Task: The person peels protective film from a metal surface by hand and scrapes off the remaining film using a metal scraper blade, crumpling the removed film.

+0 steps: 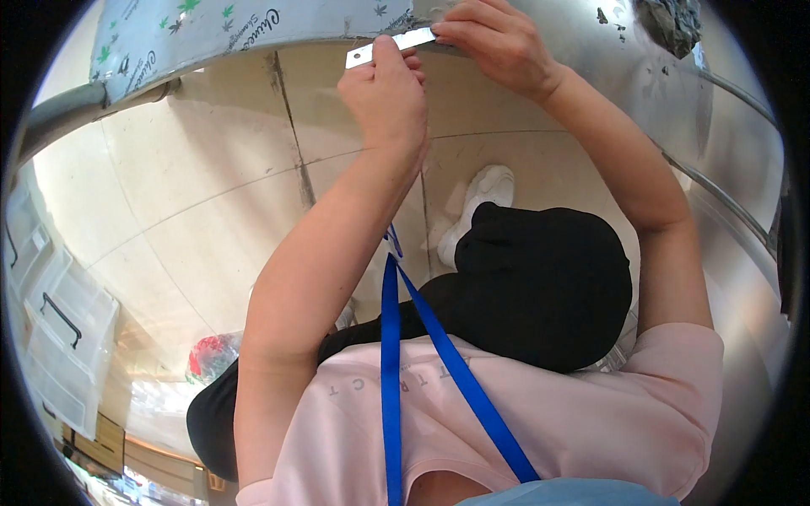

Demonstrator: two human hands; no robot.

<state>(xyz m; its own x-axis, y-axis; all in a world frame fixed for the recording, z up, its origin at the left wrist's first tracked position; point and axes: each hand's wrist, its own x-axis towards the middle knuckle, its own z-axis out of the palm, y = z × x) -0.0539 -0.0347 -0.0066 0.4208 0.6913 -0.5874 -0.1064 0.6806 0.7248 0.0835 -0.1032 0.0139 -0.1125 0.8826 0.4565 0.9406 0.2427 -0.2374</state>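
A thin, flat metal strip (413, 39) with a small hole near its left end lies across both hands, by the edge of a metal surface. My left hand (386, 97) is closed on the strip, with the thumb on top and the fingers curled beneath. At the strip's other end, my right hand (499, 44) pinches it between thumb and fingertips. Beyond my hands, printed protective film (211, 24) with leaf marks covers the left part of the metal. The bare metal surface (582, 38) extends to the right, with dark specks on it.
A crumpled dark grey lump (672, 24) sits on the metal at upper right. Metal tubes (139, 99) run below the surface. Clear plastic boxes (72, 316) with black handles stand at left. A red-and-clear plastic bag (213, 356) lies on the tiled floor (177, 219).
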